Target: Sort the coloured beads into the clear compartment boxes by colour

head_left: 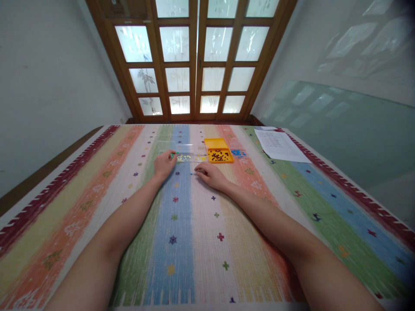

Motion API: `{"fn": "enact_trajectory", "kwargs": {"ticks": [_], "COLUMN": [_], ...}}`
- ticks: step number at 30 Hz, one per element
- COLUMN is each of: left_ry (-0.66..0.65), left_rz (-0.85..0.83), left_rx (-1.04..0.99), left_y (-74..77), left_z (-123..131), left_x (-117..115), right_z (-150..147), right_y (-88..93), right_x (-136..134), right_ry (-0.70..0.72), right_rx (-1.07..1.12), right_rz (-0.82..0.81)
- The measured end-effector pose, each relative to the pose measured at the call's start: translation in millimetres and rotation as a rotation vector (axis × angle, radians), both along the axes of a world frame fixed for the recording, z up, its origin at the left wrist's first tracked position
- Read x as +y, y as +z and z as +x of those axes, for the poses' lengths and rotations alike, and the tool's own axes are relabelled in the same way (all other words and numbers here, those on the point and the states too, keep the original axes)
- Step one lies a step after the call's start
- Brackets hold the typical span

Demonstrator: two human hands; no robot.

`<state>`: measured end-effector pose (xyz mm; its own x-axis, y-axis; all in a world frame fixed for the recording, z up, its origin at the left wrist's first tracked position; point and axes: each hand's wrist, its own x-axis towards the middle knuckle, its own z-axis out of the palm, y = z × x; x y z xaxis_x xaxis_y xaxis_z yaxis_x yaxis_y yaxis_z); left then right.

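My left hand (pixel 164 164) is at the left end of a row of small boxes, over a clear box holding small green pieces (pixel 172 156). Its fingers are curled and pressed together; whatever they pinch is too small to make out. My right hand (pixel 210 174) rests on the cloth in front of the boxes, thumb and fingers closed together, their contents unclear. Just left of its fingertips lies a tiny blue piece (pixel 191 173). Beyond the hands are a clear box of pale pieces (pixel 184 158) and a clear box of yellow pieces (pixel 200 158).
An orange box (pixel 221 161) with its lid raised holds dark brown pieces, and a clear box of blue pieces (pixel 239 153) stands to its right. Printed paper sheets (pixel 282 146) lie at the far right. A striped tablecloth (pixel 201 259) covers the table.
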<state>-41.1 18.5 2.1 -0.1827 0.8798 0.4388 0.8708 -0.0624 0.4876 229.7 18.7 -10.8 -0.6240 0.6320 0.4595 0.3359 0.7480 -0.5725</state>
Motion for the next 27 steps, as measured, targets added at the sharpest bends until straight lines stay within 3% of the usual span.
{"fn": "enact_trajectory", "kwargs": {"ticks": [4, 8, 16, 27], "left_ry": [0.194, 0.267, 0.246, 0.191], "left_rz": [-0.049, -0.080, -0.072, -0.061], "left_rx": [-0.015, -0.023, -0.065, -0.048], "left_y": [-1.2, -1.8, -4.9, -0.6], "left_z": [-28, -37, -36, -29], "left_x": [9, 12, 13, 10], "right_z": [0, -2, -3, 12], "right_y": [-3.2, -4.3, -1.2, -3.3], "right_x": [-2, -3, -5, 15], "right_ry": [0.045, 0.057, 0.097, -0.069], "right_rx": [-0.154, -0.245, -0.239, -0.138], "right_rz": [0.101, 0.158, 0.210, 0.112]}}
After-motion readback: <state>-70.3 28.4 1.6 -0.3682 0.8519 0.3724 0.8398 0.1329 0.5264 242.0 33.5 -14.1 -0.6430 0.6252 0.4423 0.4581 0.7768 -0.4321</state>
